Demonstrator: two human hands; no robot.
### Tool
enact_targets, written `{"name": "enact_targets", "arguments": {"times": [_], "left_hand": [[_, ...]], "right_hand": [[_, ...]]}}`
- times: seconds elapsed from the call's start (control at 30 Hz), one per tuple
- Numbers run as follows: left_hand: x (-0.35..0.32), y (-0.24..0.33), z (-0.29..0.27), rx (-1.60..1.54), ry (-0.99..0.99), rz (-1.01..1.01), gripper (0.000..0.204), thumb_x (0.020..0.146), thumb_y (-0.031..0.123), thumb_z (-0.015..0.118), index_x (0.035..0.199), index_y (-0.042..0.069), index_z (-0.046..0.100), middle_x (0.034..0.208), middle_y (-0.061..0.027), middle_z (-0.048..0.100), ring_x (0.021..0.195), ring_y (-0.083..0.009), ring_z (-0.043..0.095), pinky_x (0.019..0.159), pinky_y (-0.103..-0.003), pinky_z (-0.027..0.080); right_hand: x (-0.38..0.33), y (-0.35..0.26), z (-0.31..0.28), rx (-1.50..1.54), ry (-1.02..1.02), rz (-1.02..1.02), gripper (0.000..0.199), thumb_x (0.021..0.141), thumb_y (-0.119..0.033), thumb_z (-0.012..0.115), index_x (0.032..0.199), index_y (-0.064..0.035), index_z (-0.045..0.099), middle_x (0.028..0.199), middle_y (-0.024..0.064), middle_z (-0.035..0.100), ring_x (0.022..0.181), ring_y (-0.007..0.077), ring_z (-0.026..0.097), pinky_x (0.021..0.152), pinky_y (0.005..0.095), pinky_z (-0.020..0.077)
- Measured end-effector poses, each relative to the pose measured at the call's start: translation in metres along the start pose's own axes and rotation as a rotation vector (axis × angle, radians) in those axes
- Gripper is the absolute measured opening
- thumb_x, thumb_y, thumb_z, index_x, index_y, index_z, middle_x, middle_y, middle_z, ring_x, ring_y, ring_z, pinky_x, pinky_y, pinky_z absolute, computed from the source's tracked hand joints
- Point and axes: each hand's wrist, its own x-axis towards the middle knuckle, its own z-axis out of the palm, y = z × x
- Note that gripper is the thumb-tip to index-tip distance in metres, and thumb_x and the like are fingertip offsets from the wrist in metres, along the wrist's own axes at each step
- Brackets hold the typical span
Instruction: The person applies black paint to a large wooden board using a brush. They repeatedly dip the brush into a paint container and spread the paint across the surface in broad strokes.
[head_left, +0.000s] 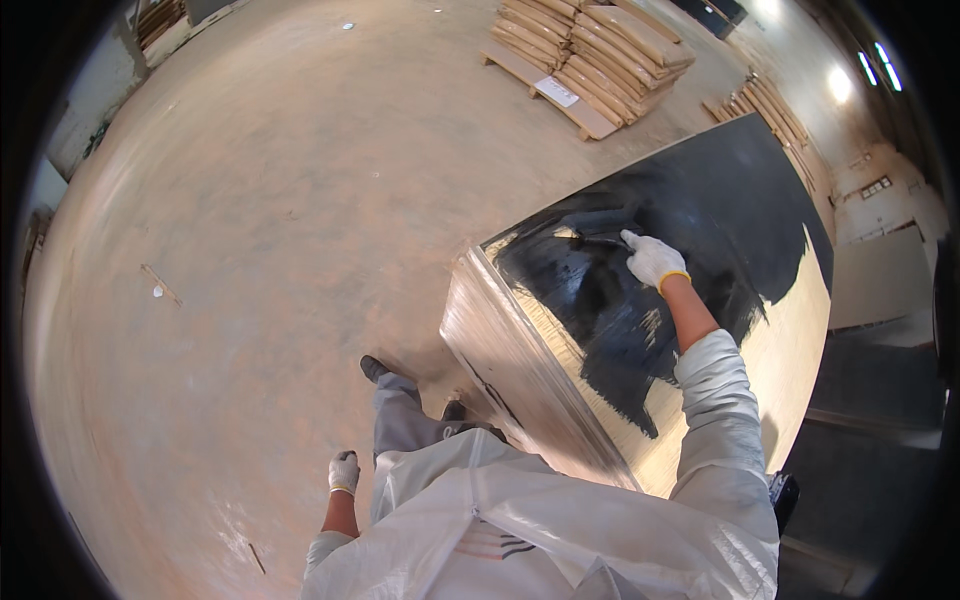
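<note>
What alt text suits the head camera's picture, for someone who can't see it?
A white-gloved right hand holds a dark tool over a stack of pale panels whose top is partly covered in black. The gloved left hand hangs low, away from the stack. Beyond, brown packages lie piled on a pallet.

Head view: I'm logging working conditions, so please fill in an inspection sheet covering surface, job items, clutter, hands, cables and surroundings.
Surface: wooden board atop a layered stack; black coating covers much of it, with bare wood toward the person.
Job's things: dark slim tool at the right hand; exact kind unclear.
Clutter: wood sliver and white scrap on the floor.
Hands: right hand, white-gloved, over the coating, appears to hold the tool; left hand, gloved, hangs low, contents unclear.
Cables: nothing seen.
Surroundings: brown packages stacked on a pallet; dark panels at right.
</note>
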Motion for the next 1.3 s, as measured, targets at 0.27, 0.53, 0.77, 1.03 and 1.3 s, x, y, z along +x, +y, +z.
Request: {"name": "enact_targets", "arguments": {"times": [0.27,0.53,0.77,1.03,1.3], "left_hand": [[0.008,-0.028,-0.017,0.095,0.002,-0.053,0.027,0.098,0.016,0.061,0.116,0.002,0.074,0.086,-0.0063,0.068,0.058,-0.0188,0.063,0.048,-0.033,0.049],[0.009,0.002,-0.006,0.013,0.018,-0.07,0.028,0.097,0.017,0.062,0.116,0.002,0.075,0.083,-0.0065,0.068,0.058,-0.019,0.065,0.048,-0.033,0.05],[0.02,-0.015,0.001,-0.039,0.054,0.062,0.028,0.097,0.017,0.062,0.117,0.003,0.075,0.084,-0.0054,0.068,0.059,-0.0177,0.064,0.048,-0.032,0.049],[0.016,-0.093,0.004,0.125,0.041,-0.018,0.024,0.099,0.02,0.06,0.108,0.004,0.074,0.073,-0.004,0.064,0.053,-0.0177,0.062,0.045,-0.034,0.047],[0.012,-0.068,0.001,0.164,0.083,-0.007,0.031,0.097,0.025,0.064,0.113,0.003,0.079,0.092,-0.0168,0.075,0.082,-0.0284,0.074,0.074,-0.04,0.056]], "right_hand": [[-0.043,-0.067,0.036,-0.153,0.055,-0.303,0.061,0.099,-0.025,0.053,0.16,-0.0289,0.051,0.134,0.0164,0.073,0.122,0.0382,0.071,0.103,0.0494,0.0554],[-0.033,-0.082,0.031,-0.162,0.109,-0.394,0.054,0.104,-0.039,0.06,0.156,-0.0241,0.054,0.129,0.0164,0.075,0.121,0.037,0.071,0.099,0.0501,0.0559],[-0.055,-0.057,0.021,-0.36,0.037,-0.605,0.049,0.106,-0.045,0.059,0.154,-0.0327,0.057,0.107,0.0153,0.079,0.098,0.0374,0.075,0.083,0.0495,0.0586],[-0.029,0.045,0.018,-0.522,0.105,-0.565,0.053,0.099,-0.025,0.069,0.149,-0.0401,0.063,0.109,0.0125,0.071,0.104,0.0331,0.071,0.091,0.0451,0.0568],[0.013,-0.063,0.005,-0.464,0.09,-0.882,0.051,0.095,-0.018,0.07,0.142,-0.038,0.07,0.097,0.0109,0.066,0.097,0.0346,0.068,0.088,0.0462,0.0536]]}}
